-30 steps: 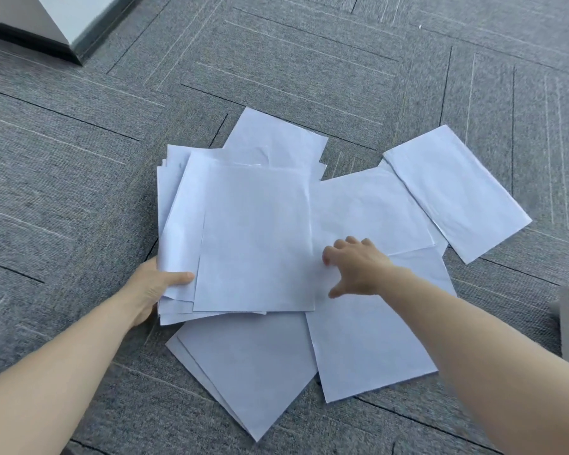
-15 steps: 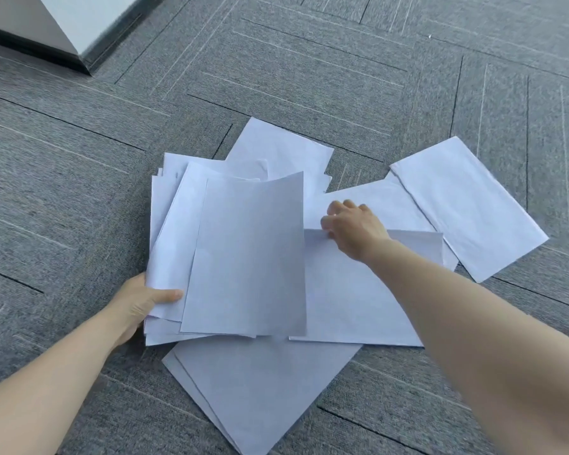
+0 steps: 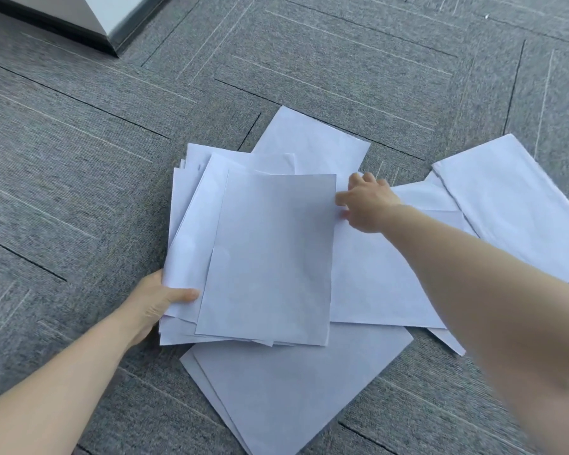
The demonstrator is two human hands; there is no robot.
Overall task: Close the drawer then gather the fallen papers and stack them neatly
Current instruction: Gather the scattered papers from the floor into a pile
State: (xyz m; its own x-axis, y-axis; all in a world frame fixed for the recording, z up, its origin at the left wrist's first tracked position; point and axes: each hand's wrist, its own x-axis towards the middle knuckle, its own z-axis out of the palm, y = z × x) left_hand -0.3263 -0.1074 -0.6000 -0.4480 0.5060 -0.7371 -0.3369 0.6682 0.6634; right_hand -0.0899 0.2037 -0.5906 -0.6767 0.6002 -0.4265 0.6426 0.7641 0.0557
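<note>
Left hand [image 3: 158, 302]: lower left of centre, thumb on top of the gathered stack [image 3: 266, 257], fingers beneath; it grips the stack's near-left corner.
Gathered stack: centre of frame, untidy, edges fanned out at the left and top; its top sheet lies roughly square to the view.
Right hand [image 3: 367, 201]: right of centre, reaching in from the lower right, fingers curled, pinching the upper edge of a loose sheet [image 3: 385, 284] just beside the stack's upper right corner.
Loose sheet: right of the stack, its left part tucked under the stack's edge.
Other papers: one sheet [image 3: 312, 139] pokes out above the stack; two overlapped sheets [image 3: 293, 395] lie below it, turned at an angle; another [image 3: 513, 205] lies at the right edge of frame, apart from the stack.
Floor [image 3: 112, 142]: grey carpet tiles with thin pale lines; all papers rest on it.
Cabinet base [image 3: 89, 18]: upper left corner of frame, only a pale corner with a dark plinth showing; drawer not visible.
</note>
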